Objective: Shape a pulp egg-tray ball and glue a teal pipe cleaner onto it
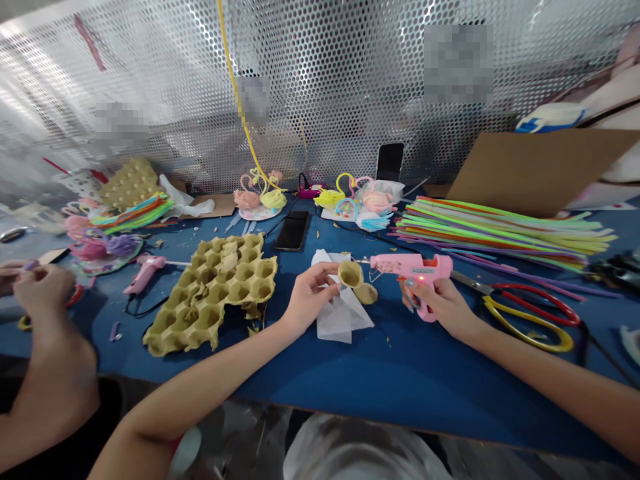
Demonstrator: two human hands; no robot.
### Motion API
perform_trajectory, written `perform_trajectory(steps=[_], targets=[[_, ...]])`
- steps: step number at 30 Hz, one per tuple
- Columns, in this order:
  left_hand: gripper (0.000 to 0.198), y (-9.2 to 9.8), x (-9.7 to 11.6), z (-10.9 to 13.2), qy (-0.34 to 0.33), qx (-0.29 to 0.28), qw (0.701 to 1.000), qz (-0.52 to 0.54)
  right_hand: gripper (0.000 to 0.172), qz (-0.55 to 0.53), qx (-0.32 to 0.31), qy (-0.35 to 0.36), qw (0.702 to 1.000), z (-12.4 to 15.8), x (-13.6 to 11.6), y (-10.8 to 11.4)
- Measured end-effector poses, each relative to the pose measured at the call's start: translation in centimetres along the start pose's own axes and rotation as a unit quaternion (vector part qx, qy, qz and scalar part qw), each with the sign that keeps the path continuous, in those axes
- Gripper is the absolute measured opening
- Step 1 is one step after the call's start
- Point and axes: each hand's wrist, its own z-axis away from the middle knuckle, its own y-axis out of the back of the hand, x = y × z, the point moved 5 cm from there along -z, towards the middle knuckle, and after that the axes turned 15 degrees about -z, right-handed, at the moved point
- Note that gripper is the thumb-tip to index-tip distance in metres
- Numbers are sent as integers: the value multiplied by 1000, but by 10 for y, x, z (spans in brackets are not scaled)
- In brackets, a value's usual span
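My right hand (440, 303) is wrapped round the handle of a pink glue gun (407, 265), whose small light glows orange. Its nozzle points left, close to a cut egg-carton cup (351, 274) pinched in the fingers of my left hand (315, 293). The cup's open side is turned towards me. Just below and to the right of it, another carton cup (367, 294) lies on or near a white tissue-like sheet (344, 319). Whether glue is on the held cup I cannot tell.
A torn egg tray (200, 300) lies left of my hands, a phone (293, 231) behind it. Scissors (530, 317) and bundled pipe cleaners (500, 233) are at right. Fuzzy swan figures (260, 199) stand at the back. A co-worker's hands (43, 287) are at far left.
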Motion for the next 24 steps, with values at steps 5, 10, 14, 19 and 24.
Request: perform_trajectory(steps=[5,10,14,19,24], targets=[[36,-1,2,0,-5,-5,1000,-6,56,-25,-5,1,1000,0,0,-2],[34,-2,3,0,-15,-8,1000,-7,57,-21,1,1,1000,1,0,-2],[32,-2,2,0,-22,-11,1000,-19,56,-14,-5,4,1000,2,-2,-3],[31,-1,1,0,-29,-12,999,-33,56,-11,-3,8,1000,2,-2,-3],[32,-1,-1,0,-30,-12,999,-41,56,-8,-1,5,1000,2,0,-2]])
